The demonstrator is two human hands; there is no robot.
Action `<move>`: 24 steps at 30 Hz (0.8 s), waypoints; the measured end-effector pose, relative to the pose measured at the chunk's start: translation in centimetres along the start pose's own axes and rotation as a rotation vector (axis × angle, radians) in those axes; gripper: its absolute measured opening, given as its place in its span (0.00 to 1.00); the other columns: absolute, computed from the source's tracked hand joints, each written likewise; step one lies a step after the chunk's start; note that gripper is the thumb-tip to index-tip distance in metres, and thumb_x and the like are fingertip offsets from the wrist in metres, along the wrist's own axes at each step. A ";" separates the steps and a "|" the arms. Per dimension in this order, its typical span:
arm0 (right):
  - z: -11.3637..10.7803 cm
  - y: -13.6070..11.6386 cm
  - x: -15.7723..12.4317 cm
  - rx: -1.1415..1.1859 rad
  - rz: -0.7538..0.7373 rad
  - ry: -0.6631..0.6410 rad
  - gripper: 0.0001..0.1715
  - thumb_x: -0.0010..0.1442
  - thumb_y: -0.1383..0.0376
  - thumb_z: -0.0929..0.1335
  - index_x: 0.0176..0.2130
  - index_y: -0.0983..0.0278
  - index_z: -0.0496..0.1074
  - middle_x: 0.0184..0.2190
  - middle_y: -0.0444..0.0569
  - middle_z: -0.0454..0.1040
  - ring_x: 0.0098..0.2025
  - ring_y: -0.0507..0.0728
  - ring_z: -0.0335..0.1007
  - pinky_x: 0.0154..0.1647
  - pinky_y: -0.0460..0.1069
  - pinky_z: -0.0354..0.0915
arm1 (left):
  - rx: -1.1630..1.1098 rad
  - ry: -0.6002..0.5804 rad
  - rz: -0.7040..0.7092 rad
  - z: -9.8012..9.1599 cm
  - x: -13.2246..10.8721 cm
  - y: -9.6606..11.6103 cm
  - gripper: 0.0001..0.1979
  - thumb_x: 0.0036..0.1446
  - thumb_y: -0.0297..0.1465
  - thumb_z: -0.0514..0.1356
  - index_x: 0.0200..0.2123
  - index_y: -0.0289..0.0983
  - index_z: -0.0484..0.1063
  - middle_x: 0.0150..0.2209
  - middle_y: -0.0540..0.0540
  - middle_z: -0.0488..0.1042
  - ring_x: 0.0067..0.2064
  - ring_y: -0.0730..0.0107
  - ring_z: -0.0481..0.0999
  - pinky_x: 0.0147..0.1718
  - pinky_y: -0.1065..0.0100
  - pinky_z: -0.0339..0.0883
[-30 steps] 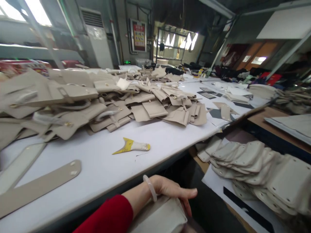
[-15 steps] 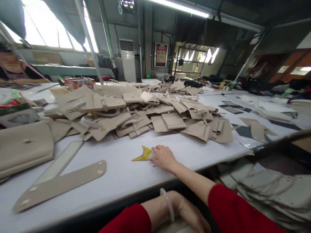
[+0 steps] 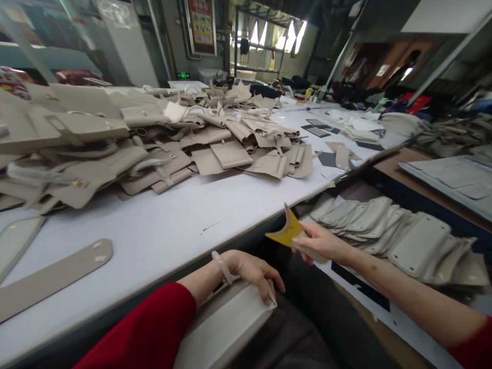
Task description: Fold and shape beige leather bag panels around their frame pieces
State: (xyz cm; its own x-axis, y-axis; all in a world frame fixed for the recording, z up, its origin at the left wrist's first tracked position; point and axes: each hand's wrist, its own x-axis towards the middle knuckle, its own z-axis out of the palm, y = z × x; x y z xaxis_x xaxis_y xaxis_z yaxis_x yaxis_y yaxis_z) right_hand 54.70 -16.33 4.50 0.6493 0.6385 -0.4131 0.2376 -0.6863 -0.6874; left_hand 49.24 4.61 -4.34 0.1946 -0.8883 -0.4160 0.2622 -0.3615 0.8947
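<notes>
My right hand [image 3: 321, 244] is closed round the pale handle of a yellow fan-shaped scraper tool [image 3: 287, 231], held in the air just off the front edge of the white table [image 3: 184, 215]. My left hand [image 3: 251, 271] rests on a beige leather panel [image 3: 226, 323] lying on my lap, fingers curled over its far edge. A pale bangle sits on that wrist. Both sleeves are red.
A big heap of beige leather bag parts [image 3: 161, 138] covers the table's back. A long beige strap with studs [image 3: 54, 279] lies at the left front. Stacked rounded beige flaps [image 3: 392, 230] lie on a lower surface at right. More cut pieces [image 3: 357, 130] lie farther back.
My right hand has picked the yellow tool up from the table and brought it back past the table's edge. My left hand stays on the panel in my lap.
</notes>
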 end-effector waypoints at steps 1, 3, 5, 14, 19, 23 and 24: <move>0.6 1.3 -2.5 0.062 0.063 -0.035 0.17 0.67 0.57 0.57 0.46 0.67 0.62 0.29 0.49 0.76 0.20 0.51 0.70 0.17 0.44 0.67 | -0.001 0.005 -0.004 0.1 0.0 0.1 0.36 0.38 0.35 0.70 0.54 0.36 0.68 0.38 0.48 0.77 0.49 0.51 0.76 0.50 0.55 0.69; 2.9 3.2 -6.4 0.313 0.271 -0.187 0.21 0.67 0.51 0.58 0.47 0.66 0.62 0.23 0.44 0.73 0.15 0.49 0.65 0.13 0.40 0.61 | 0.000 0.010 -0.013 0.2 -0.2 0.4 0.39 0.39 0.35 0.70 0.57 0.36 0.66 0.39 0.48 0.78 0.49 0.50 0.76 0.51 0.54 0.68; 6.0 4.0 -8.7 0.448 0.357 -0.281 0.21 0.68 0.50 0.58 0.46 0.65 0.63 0.21 0.41 0.71 0.13 0.47 0.62 0.11 0.39 0.59 | 0.000 0.011 -0.021 0.2 -0.4 0.7 0.42 0.39 0.35 0.70 0.60 0.36 0.65 0.41 0.47 0.78 0.50 0.50 0.76 0.52 0.55 0.69; 11.1 1.5 -7.3 0.499 0.428 -0.316 0.13 0.70 0.58 0.57 0.42 0.65 0.63 0.19 0.41 0.69 0.12 0.47 0.61 0.09 0.38 0.59 | 0.104 0.088 -0.057 0.2 -1.1 1.5 0.55 0.39 0.45 0.73 0.67 0.32 0.56 0.56 0.39 0.72 0.57 0.45 0.71 0.56 0.55 0.66; 11.3 1.4 -6.9 0.535 0.481 -0.322 0.12 0.70 0.59 0.57 0.44 0.64 0.63 0.19 0.41 0.69 0.11 0.48 0.61 0.09 0.40 0.60 | 0.139 0.101 -0.072 0.0 -1.3 1.6 0.56 0.40 0.45 0.72 0.68 0.30 0.54 0.59 0.38 0.70 0.59 0.48 0.70 0.57 0.59 0.66; 12.0 1.9 -6.8 0.562 0.484 -0.329 0.13 0.70 0.58 0.57 0.44 0.64 0.62 0.18 0.42 0.69 0.11 0.48 0.62 0.09 0.40 0.61 | 0.139 0.095 -0.091 -0.1 -1.4 1.7 0.58 0.41 0.45 0.71 0.69 0.28 0.50 0.60 0.36 0.70 0.59 0.48 0.70 0.57 0.59 0.66; 12.2 2.0 -6.8 0.562 0.480 -0.328 0.14 0.70 0.58 0.57 0.45 0.64 0.62 0.18 0.42 0.70 0.11 0.49 0.62 0.09 0.40 0.61 | 0.142 0.093 -0.092 0.0 -1.5 1.7 0.58 0.41 0.45 0.71 0.69 0.28 0.50 0.59 0.36 0.70 0.59 0.47 0.70 0.57 0.58 0.66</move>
State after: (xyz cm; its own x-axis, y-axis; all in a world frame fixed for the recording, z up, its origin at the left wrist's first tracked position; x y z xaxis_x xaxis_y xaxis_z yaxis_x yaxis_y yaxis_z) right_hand 41.95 -17.81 -1.33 0.3225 0.4484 -0.8336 -0.4685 -0.6897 -0.5522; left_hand 49.44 5.30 -2.21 0.2647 -0.8220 -0.5043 0.1483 -0.4820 0.8635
